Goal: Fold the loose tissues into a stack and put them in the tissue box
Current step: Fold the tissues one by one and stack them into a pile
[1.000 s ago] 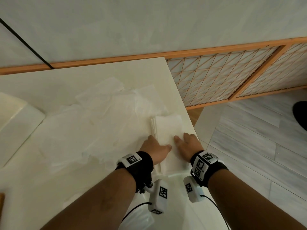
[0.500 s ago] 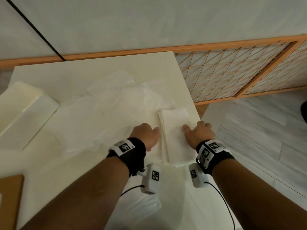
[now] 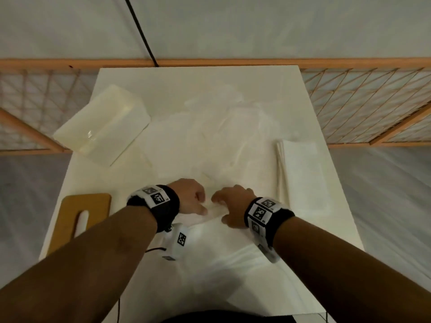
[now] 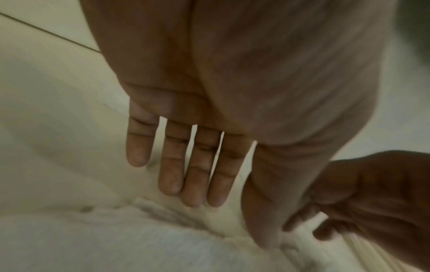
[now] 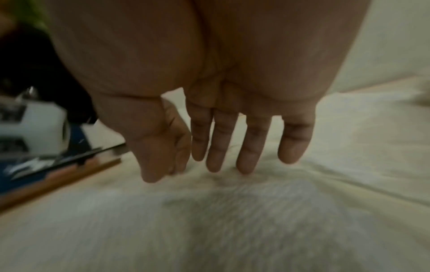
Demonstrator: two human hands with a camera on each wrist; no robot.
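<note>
I see my left hand (image 3: 191, 197) and right hand (image 3: 233, 206) side by side, fingers (image 4: 197, 165) straight and apart, pressing a loose tissue (image 3: 210, 150) on the table (image 3: 88, 183). The folded stack (image 3: 303, 173) lies right; the tissue box (image 3: 102, 124) sits far left.

Left hand (image 3: 191, 197) and right hand (image 3: 233, 206) close together, fingers (image 4: 197, 165) extended
</note>
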